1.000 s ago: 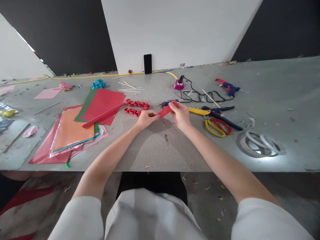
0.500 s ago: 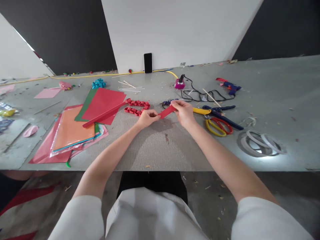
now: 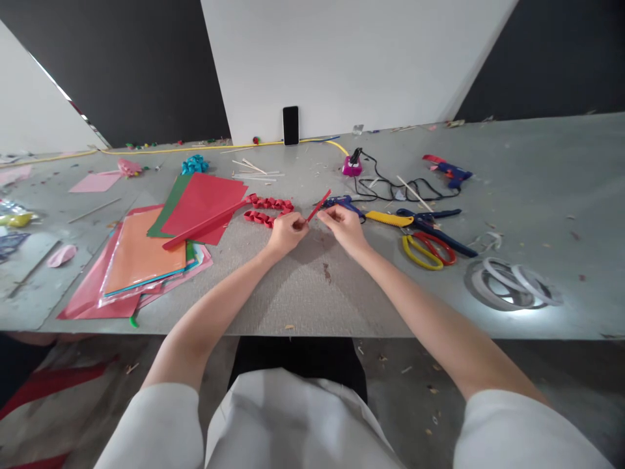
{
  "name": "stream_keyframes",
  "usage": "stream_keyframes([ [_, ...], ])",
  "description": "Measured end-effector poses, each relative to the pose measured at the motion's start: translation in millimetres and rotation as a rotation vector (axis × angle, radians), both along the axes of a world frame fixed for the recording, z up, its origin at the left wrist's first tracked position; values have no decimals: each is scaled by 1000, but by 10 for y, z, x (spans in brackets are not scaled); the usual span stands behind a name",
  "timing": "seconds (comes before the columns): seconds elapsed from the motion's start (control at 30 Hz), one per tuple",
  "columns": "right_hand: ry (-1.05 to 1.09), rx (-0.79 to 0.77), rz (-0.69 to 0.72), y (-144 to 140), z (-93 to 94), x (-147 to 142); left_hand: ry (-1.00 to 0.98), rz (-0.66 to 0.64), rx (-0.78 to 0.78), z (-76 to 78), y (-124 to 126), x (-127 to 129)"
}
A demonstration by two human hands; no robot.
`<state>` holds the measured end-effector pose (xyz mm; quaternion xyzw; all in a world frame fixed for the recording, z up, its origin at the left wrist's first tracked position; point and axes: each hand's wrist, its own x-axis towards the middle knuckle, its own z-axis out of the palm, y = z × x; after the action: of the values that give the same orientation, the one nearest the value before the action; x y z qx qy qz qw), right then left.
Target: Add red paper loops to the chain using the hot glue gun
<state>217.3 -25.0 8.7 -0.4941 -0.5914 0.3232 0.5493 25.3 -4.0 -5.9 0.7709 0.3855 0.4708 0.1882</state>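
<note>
My left hand (image 3: 288, 233) pinches the lower end of a narrow red paper strip (image 3: 321, 203), which slants up to the right with its upper end free. Close to the strip's right side is my right hand (image 3: 346, 227), thumb and fingertips drawn together; whether they touch the strip or hold anything small cannot be made out. A chain of red paper loops (image 3: 263, 203) lies just behind and left of my left hand. Behind my right hand rests a blue glue gun (image 3: 342, 200), partly hidden by that hand.
Stacked coloured paper (image 3: 151, 251) and red sheets (image 3: 202, 205) lie left. Right are a yellow-handled tool (image 3: 389, 219), scissors (image 3: 422, 252), blue-handled pliers (image 3: 446, 238) and tape rings (image 3: 508, 286). A phone (image 3: 290, 126) leans against the wall; a black cord runs from a purple plug block (image 3: 351, 165).
The red strip has turned from lying broad between both hands to standing edge-on, angled upward. My right hand has moved slightly left and down, off its far end.
</note>
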Motion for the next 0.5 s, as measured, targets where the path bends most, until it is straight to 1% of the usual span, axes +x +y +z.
stream_keyframes([
  [0.07, -48, -21, 34, -58, 14, -67, 130, -23, 139, -11, -1, -10],
  [0.13, -64, -8, 16, -82, 17, -101, 240, -48, 229, -22, 2, -14],
  [0.23, -75, 14, -35, -69, 3, -98, 308, -54, 264, -23, -13, -3],
  [0.3, -59, 4, -50, -48, -9, -78, 276, -53, 225, -10, -44, 11],
  [0.37, -18, -17, -54, -32, -15, -60, 184, -55, 143, 10, -81, 29],
  [0.5, 76, -55, -48, -35, -2, -54, -147, -32, -114, 26, -93, 63],
])
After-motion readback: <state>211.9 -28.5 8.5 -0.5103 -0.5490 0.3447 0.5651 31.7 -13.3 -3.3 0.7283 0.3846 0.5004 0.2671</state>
